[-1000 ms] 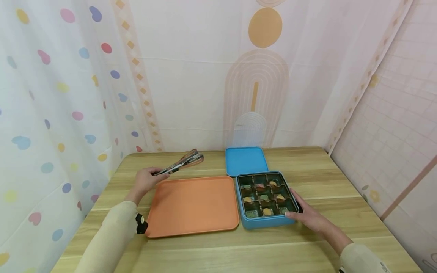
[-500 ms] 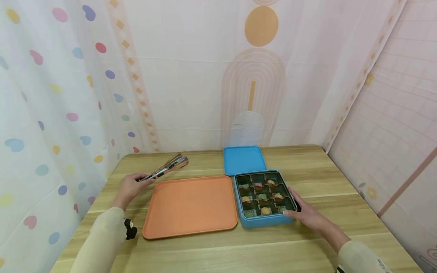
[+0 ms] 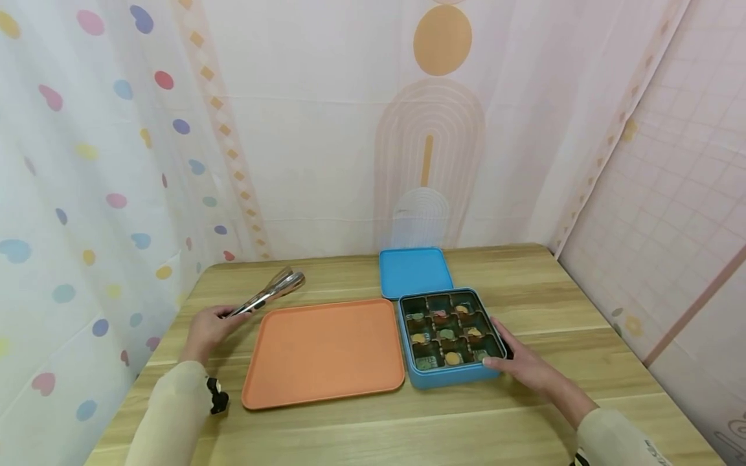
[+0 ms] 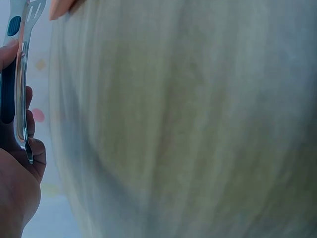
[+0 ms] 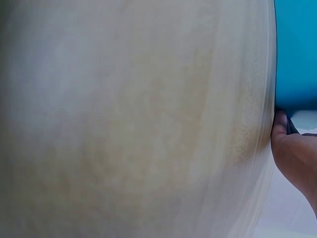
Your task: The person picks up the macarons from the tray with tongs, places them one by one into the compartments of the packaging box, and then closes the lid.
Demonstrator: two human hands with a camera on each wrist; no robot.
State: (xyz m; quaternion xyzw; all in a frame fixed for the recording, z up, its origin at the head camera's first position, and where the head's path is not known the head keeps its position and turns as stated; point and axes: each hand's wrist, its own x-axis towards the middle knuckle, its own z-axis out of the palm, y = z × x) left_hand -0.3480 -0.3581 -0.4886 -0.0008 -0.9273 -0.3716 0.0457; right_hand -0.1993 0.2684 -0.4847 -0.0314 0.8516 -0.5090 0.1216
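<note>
My left hand (image 3: pixel 206 331) grips a pair of metal tongs (image 3: pixel 272 289) by the handle end, left of the orange tray. In the left wrist view the tongs (image 4: pixel 23 94) show dark grip inserts and a slotted head, with the fingers curled round the handle. At the right, my right hand (image 3: pixel 527 370) holds the near right corner of a blue box (image 3: pixel 451 378), thumb at the front and fingers along the side. Inside the box a dark divider (image 3: pixel 434 346) forms several compartments, with small yellow, green and red pieces in them. The right wrist view catches only the box's blue wall (image 5: pixel 297 49).
An orange tray (image 3: pixel 326 349) lies flat in the middle of the wooden table (image 3: pixel 361 437), just left of the box. Behind the box sits a blue lid (image 3: pixel 416 272). A patterned curtain (image 3: pixel 315 142) hangs along the table's back edge.
My left hand has moved left and lower with the tongs, from over the tray's far left corner to beside it. The right hand stays at the box.
</note>
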